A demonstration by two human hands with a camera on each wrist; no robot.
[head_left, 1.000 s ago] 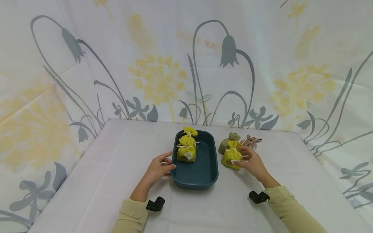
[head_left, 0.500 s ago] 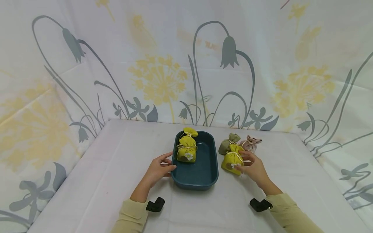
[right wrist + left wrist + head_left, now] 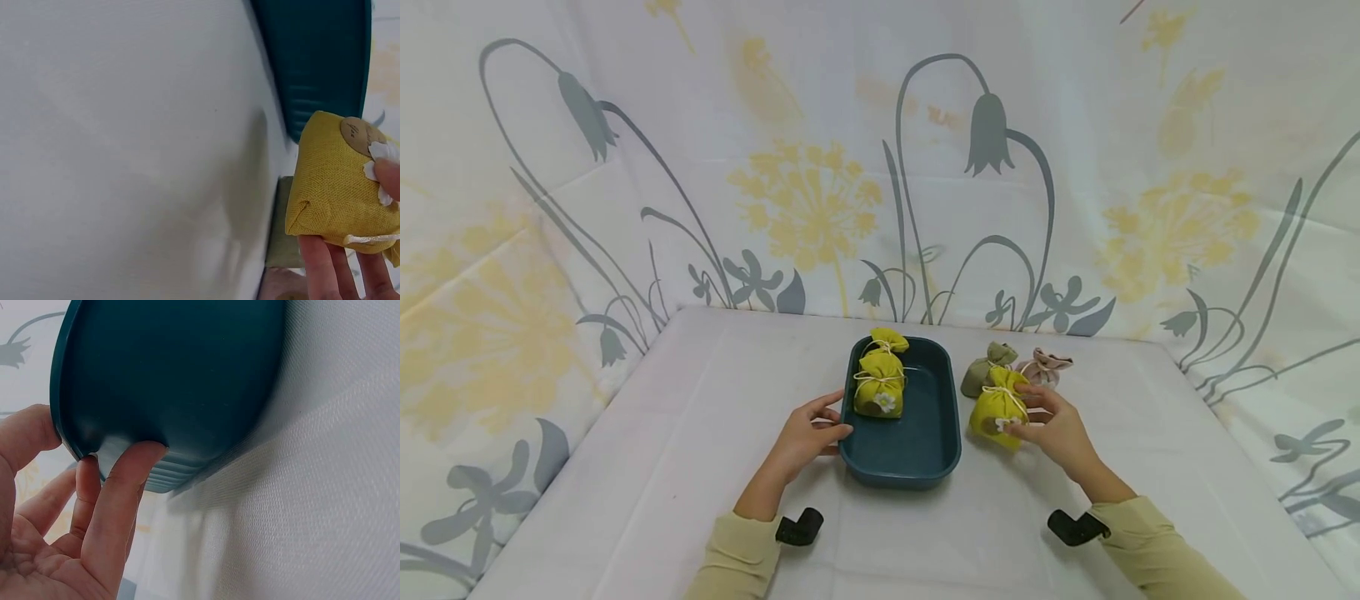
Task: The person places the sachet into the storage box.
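Observation:
My left hand (image 3: 808, 429) pinches the near left rim of a dark teal plastic tray (image 3: 917, 446); in the left wrist view the thumb is at the rim and a finger lies along the outer wall (image 3: 169, 375). My right hand (image 3: 1054, 425) holds a yellow-green drawstring pouch (image 3: 992, 410) just right of the tray. In the right wrist view, the thumb presses the white flower on this pouch (image 3: 331, 181), with fingers behind it and a shadow on the cloth beside it. Two similar pouches (image 3: 880, 385) stand one behind the other along the tray's left side.
Behind the held pouch are an olive-green pouch (image 3: 976, 379) and a pale pink pouch (image 3: 1043, 367). A white cloth covers the table (image 3: 715, 392). At the back hangs a flower-printed curtain (image 3: 820, 100). The tray's right half shows bare floor.
My right hand has drawn the yellow-green pouch slightly toward me, away from the olive-green one, and tilted it a little. The left hand and the tray have stayed put.

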